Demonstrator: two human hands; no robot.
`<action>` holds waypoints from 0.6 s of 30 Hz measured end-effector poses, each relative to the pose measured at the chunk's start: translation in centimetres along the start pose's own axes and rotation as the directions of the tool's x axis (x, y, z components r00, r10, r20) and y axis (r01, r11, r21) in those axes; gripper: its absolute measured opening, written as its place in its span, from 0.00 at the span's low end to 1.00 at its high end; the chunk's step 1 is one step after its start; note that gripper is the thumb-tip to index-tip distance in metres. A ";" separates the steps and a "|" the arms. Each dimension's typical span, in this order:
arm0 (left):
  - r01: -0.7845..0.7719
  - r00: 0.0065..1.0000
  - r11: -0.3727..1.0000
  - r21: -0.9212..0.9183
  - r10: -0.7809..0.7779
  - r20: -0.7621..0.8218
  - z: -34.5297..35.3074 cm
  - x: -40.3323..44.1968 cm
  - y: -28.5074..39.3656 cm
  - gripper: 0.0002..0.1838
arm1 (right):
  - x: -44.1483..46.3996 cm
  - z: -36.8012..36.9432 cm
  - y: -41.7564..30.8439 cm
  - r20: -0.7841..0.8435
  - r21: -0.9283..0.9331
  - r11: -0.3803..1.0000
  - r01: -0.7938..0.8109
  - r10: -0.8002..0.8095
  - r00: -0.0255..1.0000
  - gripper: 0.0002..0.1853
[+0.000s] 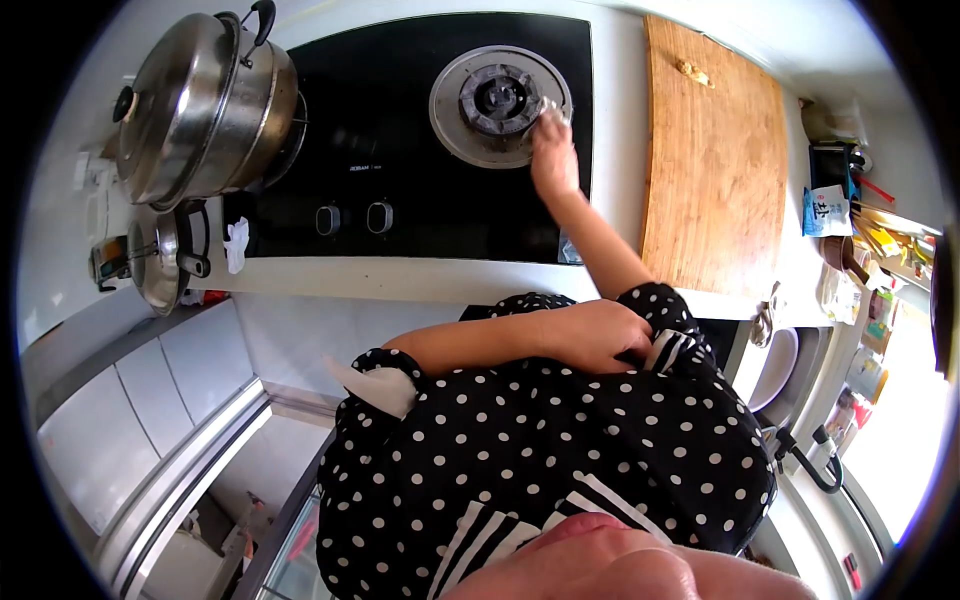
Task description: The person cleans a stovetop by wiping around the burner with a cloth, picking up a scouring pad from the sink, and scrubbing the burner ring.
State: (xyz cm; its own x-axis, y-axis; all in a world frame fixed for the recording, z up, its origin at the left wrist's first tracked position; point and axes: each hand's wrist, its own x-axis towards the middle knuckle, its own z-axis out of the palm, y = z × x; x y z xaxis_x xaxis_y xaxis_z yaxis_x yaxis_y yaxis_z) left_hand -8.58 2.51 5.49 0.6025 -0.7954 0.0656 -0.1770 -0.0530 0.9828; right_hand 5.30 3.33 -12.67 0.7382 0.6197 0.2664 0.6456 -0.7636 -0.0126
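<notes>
Cloth [551, 109] pinched in right hand [556, 158] at right side of burner [500, 98]. Right sleeve [656, 305] clutched by left hand [600, 336]. Burner best worked round with light, even strokes, sleeve kept clear.

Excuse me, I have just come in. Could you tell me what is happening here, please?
A person at a cooktop holds a pale crumpled cloth in the right hand, at the right edge of the burner. The left hand crosses over to the right sleeve. A large metal pot stands at the cooktop's left side, and a wooden board lies to its right.
</notes>
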 end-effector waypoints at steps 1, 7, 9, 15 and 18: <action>0.011 1.000 1.000 -0.006 -0.011 0.020 -0.1 0.1 0.2 0.11 | -1.4 0.1 -1.3 0.022 0.136 0.990 -0.033 0.030 0.999 0.19; 0.022 0.994 1.000 -0.001 -0.022 0.108 -0.2 0.8 0.3 0.10 | -1.6 -2.2 -0.9 -0.015 0.651 0.758 -0.038 0.063 0.998 0.14; 0.042 0.990 0.999 0.006 -0.043 0.133 -0.5 0.9 0.5 0.10 | 0.2 -1.7 1.2 -0.112 0.698 0.711 -0.084 0.224 0.968 0.05; 0.015 0.998 0.998 0.054 -0.018 0.068 -0.6 0.7 -0.2 0.12 | 4.0 0.1 4.7 -0.175 0.549 0.827 -0.123 0.258 0.950 0.06; 0.021 0.998 1.000 0.005 -0.022 0.064 -0.9 0.5 -0.2 0.11 | 2.2 1.2 2.4 -0.220 0.501 0.854 -0.144 0.287 0.932 0.08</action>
State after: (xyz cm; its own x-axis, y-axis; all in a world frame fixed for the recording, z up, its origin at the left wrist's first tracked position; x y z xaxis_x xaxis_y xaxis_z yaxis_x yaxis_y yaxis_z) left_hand -7.58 2.66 5.44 0.5549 -0.8313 0.0330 -0.1676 -0.0729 0.9832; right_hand 8.73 3.05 -13.30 0.8303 0.3192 0.4568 0.5425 -0.6504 -0.5317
